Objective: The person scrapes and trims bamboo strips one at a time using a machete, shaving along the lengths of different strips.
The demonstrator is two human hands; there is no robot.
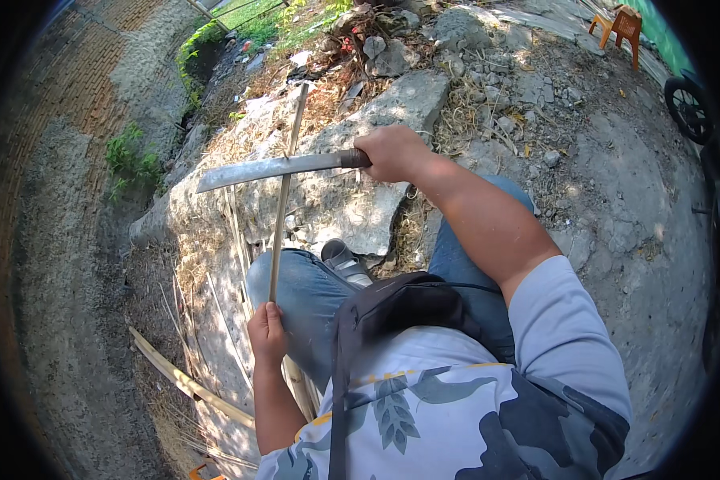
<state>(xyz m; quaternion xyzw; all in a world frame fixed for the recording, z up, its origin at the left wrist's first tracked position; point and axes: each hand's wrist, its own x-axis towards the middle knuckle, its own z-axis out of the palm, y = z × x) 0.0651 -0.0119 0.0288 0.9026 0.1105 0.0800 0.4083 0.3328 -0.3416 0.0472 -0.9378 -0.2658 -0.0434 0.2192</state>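
Hands both closed: right hand (pixel 394 154) grips knife (pixel 276 168), left hand (pixel 267 334) grips bamboo strip (pixel 282 200). Blade crosses strip above knee; a slip would likely cut leg.

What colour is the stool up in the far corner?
Orange; the stool shows in the head view, top right.

The right hand (pixel 394 152) grips a long blade (pixel 272 169) crossing a thin bamboo stick (pixel 283 192), whose lower end the left hand (pixel 267 334) holds upright over rubble-strewn ground (pixel 616 208), bamboo strips (pixel 186 382) lying nearby
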